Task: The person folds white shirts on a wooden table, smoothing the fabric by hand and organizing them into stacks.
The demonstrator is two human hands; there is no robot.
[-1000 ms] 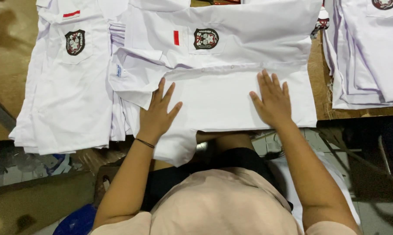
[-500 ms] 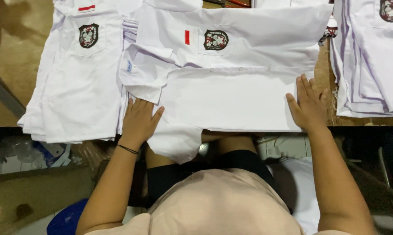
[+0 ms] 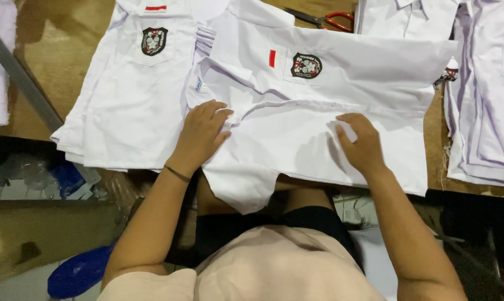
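On the wooden surface [image 3: 57, 50] directly in front of the person lies a white school shirt [image 3: 341, 100], spread crosswise with its crest pocket up and one short sleeve hanging off the near edge toward the lap. The left hand [image 3: 199, 134] rests on the shirt's left part, fingers curled and bunching a bit of cloth near the sleeve seam; its grip looks loosely closed on that fabric. The right hand [image 3: 360, 142] presses on the lower panel, thumb and fingers pinching up a small fold of cloth, so that grip is closed on the shirt as well. Judging by this, the step in hand is folding or smoothing the shirt: both hands have taken hold of the cloth along one line across the body. The next move seems to call for lifting both pinches evenly, so the crease runs straight, and for bringing in the dangling sleeve. To the left, just beside and partly under this shirt, sits a stack of similar white shirts [image 3: 124, 106] with the same crest. More white shirts [image 3: 486, 111] lie at the right edge, and red-handled scissors [image 3: 327, 21] peek out beyond the collar.
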